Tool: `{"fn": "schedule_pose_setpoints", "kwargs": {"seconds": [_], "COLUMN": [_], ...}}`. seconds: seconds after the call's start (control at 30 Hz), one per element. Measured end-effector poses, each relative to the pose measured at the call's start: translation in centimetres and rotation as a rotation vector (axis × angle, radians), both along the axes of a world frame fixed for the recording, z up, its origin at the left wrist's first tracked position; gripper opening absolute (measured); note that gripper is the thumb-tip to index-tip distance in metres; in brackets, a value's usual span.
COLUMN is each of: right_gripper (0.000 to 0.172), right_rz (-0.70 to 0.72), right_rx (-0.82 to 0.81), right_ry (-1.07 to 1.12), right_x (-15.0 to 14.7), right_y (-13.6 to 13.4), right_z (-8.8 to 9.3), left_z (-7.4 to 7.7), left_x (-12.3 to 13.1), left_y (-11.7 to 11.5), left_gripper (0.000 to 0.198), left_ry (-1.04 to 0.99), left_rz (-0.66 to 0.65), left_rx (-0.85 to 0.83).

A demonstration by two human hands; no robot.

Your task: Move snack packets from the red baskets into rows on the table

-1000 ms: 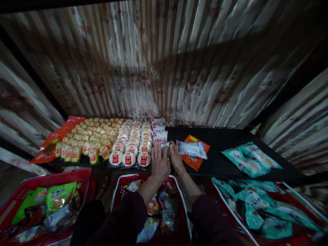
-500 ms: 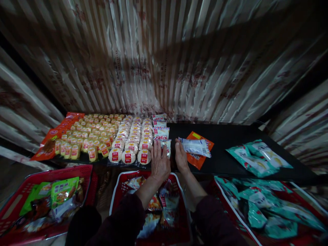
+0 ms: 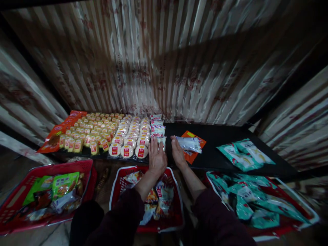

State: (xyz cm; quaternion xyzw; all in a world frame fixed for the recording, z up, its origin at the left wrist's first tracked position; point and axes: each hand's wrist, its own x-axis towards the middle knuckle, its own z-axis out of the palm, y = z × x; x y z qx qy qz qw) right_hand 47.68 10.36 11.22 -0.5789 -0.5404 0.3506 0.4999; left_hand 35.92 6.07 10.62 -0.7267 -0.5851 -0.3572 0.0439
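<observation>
On the black shelf (image 3: 205, 129), my left hand (image 3: 157, 158) lies with extended fingers over the front white packet (image 3: 162, 140) of a column of striped-edge packets (image 3: 157, 131). To its right, my right hand (image 3: 178, 152) is held on edge, fingers extended, beside a pale packet (image 3: 188, 144) that rests on an orange packet (image 3: 192, 156); whether it touches the pale packet is unclear. Left of my left hand are rows of round wrapped crackers (image 3: 127, 150). Small yellow wrapped cakes (image 3: 94, 147) stand farther left.
Beneath the shelf are a left red basket (image 3: 88, 167) of mixed snacks, a middle basket (image 3: 179, 205) of packets and a right basket (image 3: 311, 218) of teal bags. Teal bags (image 3: 243, 157) lie on the shelf's right. Pleated sheeting (image 3: 164, 68) hangs behind.
The view has shifted slightly, so the shelf and baskets appear a little higher and the right-hand items farther left. Both hands keep nearly the same pose beside the packets.
</observation>
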Motion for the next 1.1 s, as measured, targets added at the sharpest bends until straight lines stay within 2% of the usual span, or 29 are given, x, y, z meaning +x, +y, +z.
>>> {"fn": "schedule_pose_setpoints", "kwargs": {"seconds": [0.17, 0.23, 0.4, 0.53, 0.8, 0.93, 1.1], "right_gripper": [0.08, 0.077, 0.08, 0.084, 0.072, 0.076, 0.098], "right_rz": [0.054, 0.044, 0.031, 0.067, 0.067, 0.075, 0.118], "right_rx": [-0.048, -0.073, -0.108, -0.113, -0.012, -0.022, -0.098], "right_ry": [-0.027, -0.03, -0.039, -0.045, -0.044, -0.019, -0.022], "right_x": [0.5, 0.7, 0.7, 0.6, 1.3, 0.6, -0.8], "right_y": [0.0, 0.6, 2.5, 2.9, 1.9, 1.5, 1.9], "right_z": [-1.8, -2.3, -2.9, -2.7, -1.9, -1.8, -1.3], "left_z": [-1.8, -2.1, -2.2, -1.9, -0.4, -0.8, -2.1], "left_x": [0.9, 1.0, 1.1, 1.4, 1.7, 1.1, 1.0], "left_y": [-0.9, -0.8, -0.1, 0.5, 0.2, -0.1, 0.7], "left_gripper": [0.056, 0.059, 0.06, 0.059, 0.058, 0.058, 0.058], "left_ry": [0.027, 0.028, 0.063, 0.048, 0.076, 0.096, 0.107], "left_rz": [0.021, 0.035, -0.044, -0.03, -0.084, -0.056, -0.036], "left_rx": [-0.048, -0.074, -0.114, -0.133, -0.069, -0.071, -0.068]}}
